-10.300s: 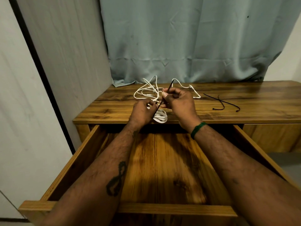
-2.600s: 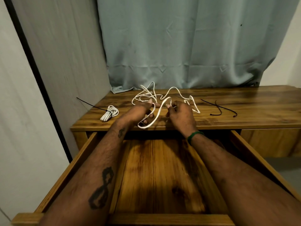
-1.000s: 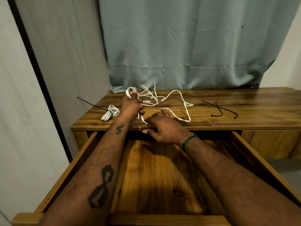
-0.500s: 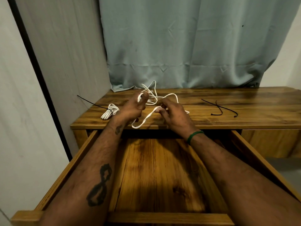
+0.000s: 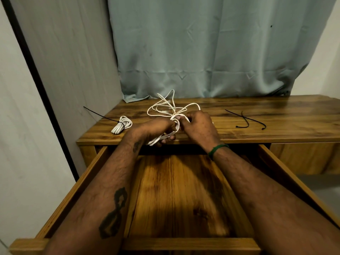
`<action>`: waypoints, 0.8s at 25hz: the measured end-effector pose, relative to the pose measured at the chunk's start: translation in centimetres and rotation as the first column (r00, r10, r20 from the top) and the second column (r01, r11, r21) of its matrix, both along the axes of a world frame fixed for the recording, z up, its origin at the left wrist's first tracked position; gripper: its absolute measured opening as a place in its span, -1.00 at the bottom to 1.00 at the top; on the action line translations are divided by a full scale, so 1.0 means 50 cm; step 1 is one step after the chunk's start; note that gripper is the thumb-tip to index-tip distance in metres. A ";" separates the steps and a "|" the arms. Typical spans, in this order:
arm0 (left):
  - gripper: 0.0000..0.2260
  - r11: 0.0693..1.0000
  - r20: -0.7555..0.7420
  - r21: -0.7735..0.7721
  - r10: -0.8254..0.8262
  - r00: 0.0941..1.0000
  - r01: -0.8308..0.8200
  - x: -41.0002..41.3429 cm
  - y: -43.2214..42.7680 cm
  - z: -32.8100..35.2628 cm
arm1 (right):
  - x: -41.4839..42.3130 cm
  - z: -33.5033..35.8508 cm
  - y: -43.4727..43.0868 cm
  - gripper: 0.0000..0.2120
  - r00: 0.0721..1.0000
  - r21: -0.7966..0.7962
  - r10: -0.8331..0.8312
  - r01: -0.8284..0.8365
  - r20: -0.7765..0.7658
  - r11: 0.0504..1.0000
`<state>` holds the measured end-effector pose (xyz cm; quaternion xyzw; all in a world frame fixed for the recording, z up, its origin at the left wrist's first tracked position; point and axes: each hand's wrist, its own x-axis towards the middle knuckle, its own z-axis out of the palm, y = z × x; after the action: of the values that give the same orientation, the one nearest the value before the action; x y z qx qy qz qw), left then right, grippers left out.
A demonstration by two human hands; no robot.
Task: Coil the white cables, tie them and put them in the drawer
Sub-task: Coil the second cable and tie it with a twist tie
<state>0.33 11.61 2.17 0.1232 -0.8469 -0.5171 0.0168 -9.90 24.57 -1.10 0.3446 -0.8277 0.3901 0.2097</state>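
Observation:
A loose white cable (image 5: 161,109) sprawls over the wooden table top (image 5: 276,124) toward the curtain. My left hand (image 5: 156,130) grips several folded loops of it over the table's front edge. My right hand (image 5: 199,126) pinches a strand of the same cable right beside the left fingers. A second white cable (image 5: 122,125) lies coiled at the left of the table, bound by a black tie. Below my forearms the wooden drawer (image 5: 88,183) stands pulled out with nothing inside it.
Two loose black ties (image 5: 245,120) lie crossed on the right part of the table. A grey-blue curtain (image 5: 202,48) hangs behind the table and a grey wall panel closes the left side.
My hands have come closer together over the table's front edge, and more of the loose cable is gathered into loops in my left hand. The sprawl on the table is smaller.

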 end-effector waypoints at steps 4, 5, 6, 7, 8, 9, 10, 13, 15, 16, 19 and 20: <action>-0.80 0.979 -0.245 0.200 0.092 0.965 -0.043 -0.023 -0.024 -0.005 | 0.010 0.003 0.022 -0.77 0.992 0.192 0.125 -0.119 -0.022 0.974; -0.84 0.970 -0.288 0.237 0.124 0.950 -0.054 -0.029 -0.030 -0.008 | 0.014 -0.001 0.022 -0.76 0.987 0.247 0.157 -0.142 -0.043 0.958; -0.88 0.957 -0.323 0.283 0.157 0.933 -0.063 -0.032 -0.033 -0.012 | 0.015 -0.006 0.019 -0.74 0.979 0.308 0.185 -0.150 -0.088 0.940; -0.90 0.937 -0.348 0.341 0.202 0.916 -0.077 -0.038 -0.034 -0.016 | 0.014 -0.012 0.013 -0.70 0.968 0.359 0.211 -0.150 -0.138 0.921; -0.89 0.915 -0.368 0.391 0.255 0.894 -0.100 -0.040 -0.036 -0.018 | 0.015 -0.015 0.009 -0.64 0.958 0.399 0.230 -0.146 -0.171 0.905; -0.86 0.889 -0.388 0.440 0.313 0.867 -0.124 -0.044 -0.041 -0.020 | 0.013 -0.013 0.010 -0.60 0.950 0.423 0.247 -0.147 -0.192 0.894; -0.84 0.861 -0.392 0.487 0.367 0.843 -0.148 -0.047 -0.048 -0.020 | 0.014 -0.008 0.014 -0.60 0.944 0.448 0.262 -0.150 -0.199 0.882; -0.79 0.753 -0.363 0.628 0.507 0.782 -0.197 -0.056 -0.057 -0.022 | 0.030 -0.002 0.026 -0.70 0.906 0.486 0.348 -0.197 -0.243 0.852; -0.78 0.731 -0.362 0.627 0.581 0.729 -0.271 -0.057 -0.049 -0.018 | 0.056 -0.001 0.020 -0.68 0.872 0.483 0.427 -0.274 -0.241 0.832; -0.78 0.722 -0.373 0.635 0.597 0.710 -0.273 -0.055 -0.045 -0.015 | 0.069 -0.001 0.013 -0.66 0.861 0.488 0.454 -0.302 -0.229 0.819; -0.76 0.669 -0.373 0.725 0.583 0.722 -0.166 -0.049 -0.063 -0.007 | 0.081 0.002 -0.001 -0.59 0.875 0.470 0.447 -0.319 -0.188 0.823; -0.76 0.653 -0.358 0.745 0.565 0.743 -0.137 -0.046 -0.072 -0.005 | 0.074 0.003 0.002 -0.59 0.894 0.456 0.410 -0.293 -0.182 0.840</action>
<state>-1.98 7.99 1.94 0.1325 -0.5104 -0.7853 0.3246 -6.20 24.66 -0.96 0.5788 -0.7764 0.1851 0.1673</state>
